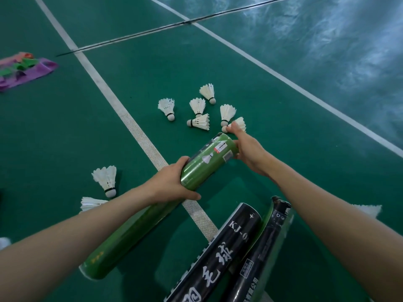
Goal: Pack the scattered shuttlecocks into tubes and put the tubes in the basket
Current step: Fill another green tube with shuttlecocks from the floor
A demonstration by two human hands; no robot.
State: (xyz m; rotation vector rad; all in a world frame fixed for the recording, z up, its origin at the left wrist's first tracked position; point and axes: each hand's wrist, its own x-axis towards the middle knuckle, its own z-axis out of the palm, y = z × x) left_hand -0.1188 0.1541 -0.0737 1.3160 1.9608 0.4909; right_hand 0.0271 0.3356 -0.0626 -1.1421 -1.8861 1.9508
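Observation:
My left hand (172, 186) grips the lower part of a green tube (207, 162) that is lifted off the floor and tilted up to the right. My right hand (246, 149) is beside the tube's upper end. Its fingertips curl onto a white shuttlecock (239, 124) near the cork. Several more shuttlecocks (198, 105) lie scattered just beyond the tube. One stands at the left (105, 179), and another (91, 202) is partly hidden by my left forearm. The basket is out of view.
A second green tube (122, 240) lies on the green court floor under my left arm. Two black tubes (218, 258) lie at the bottom centre. Coloured cloths (24, 70) sit at the far left. A thin black rod (174, 25) crosses the white court lines.

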